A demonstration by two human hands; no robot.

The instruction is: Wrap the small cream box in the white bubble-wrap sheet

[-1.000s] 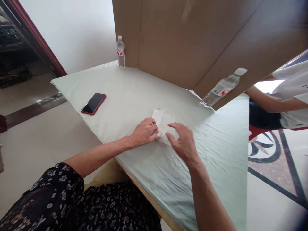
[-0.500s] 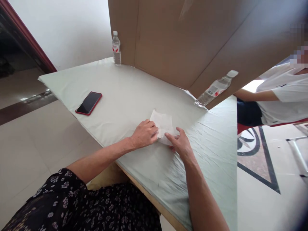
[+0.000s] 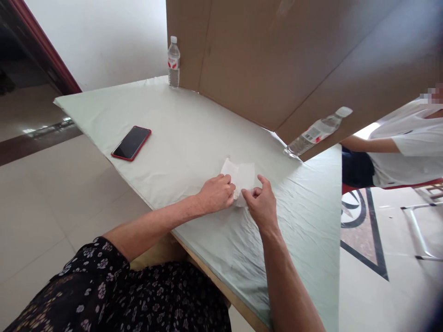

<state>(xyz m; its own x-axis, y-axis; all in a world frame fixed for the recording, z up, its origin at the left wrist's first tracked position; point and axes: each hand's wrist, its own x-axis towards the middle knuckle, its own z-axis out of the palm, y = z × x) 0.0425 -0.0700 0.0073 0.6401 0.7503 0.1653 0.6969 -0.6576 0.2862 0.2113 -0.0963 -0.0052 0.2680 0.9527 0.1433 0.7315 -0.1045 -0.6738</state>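
A thin white tissue (image 3: 246, 176), creased down the middle, is spread between my hands above the cloth-covered table. My left hand (image 3: 218, 192) is closed, with its curled fingers gripping the tissue's left side. At the lower right edge, my right hand (image 3: 260, 200) pinches the tissue between thumb and a bent finger, while the index finger points up and away. The fingers of my left hand hide part of the tissue's near left corner.
A red-cased phone (image 3: 131, 143) lies on the pale tablecloth (image 3: 187, 124). Brown cardboard panels (image 3: 242, 60) stand behind, with one water bottle (image 3: 174, 64) upright and another water bottle (image 3: 316, 132) at the right panel. A person in a white shirt (image 3: 408, 152) sits at the right.
The right thumb and fingers have drawn together from a wider spread onto the tissue's edge. More of the tissue's right half shows flat. The view has shifted slightly.
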